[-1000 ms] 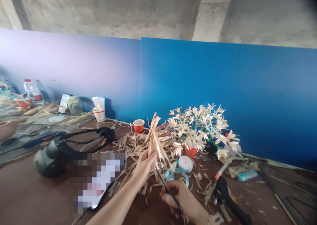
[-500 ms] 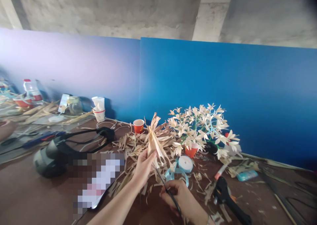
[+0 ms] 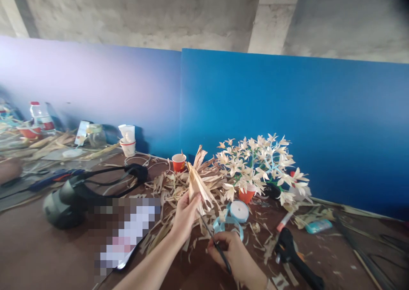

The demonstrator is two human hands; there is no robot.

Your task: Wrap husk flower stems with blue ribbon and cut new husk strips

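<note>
My left hand [image 3: 186,211] is closed on a pale dried corn husk [image 3: 198,185], pinching its lower end so that the leafy part fans upward. My right hand [image 3: 231,254] grips dark, slim scissors [image 3: 208,229], seen nearly edge-on. Their tip points up and left, at the lower end of the husk beside my left fingers; whether the blades touch it I cannot tell. Behind the held piece lies a heap of loose husks [image 3: 172,185]. A roll of light blue ribbon [image 3: 239,211] rests just above my right hand, partly unwound.
Husk flowers [image 3: 255,162] stand in an orange cup [image 3: 246,193]. A black glue gun [image 3: 295,260] lies at right, near a blue packet [image 3: 319,226]. To the left are a pixelated phone [image 3: 128,239], a black headset [image 3: 68,200], and another person's blurred hand [image 3: 10,170].
The held husk has tipped slightly to the left. My right hand and the scissors have hardly shifted.
</note>
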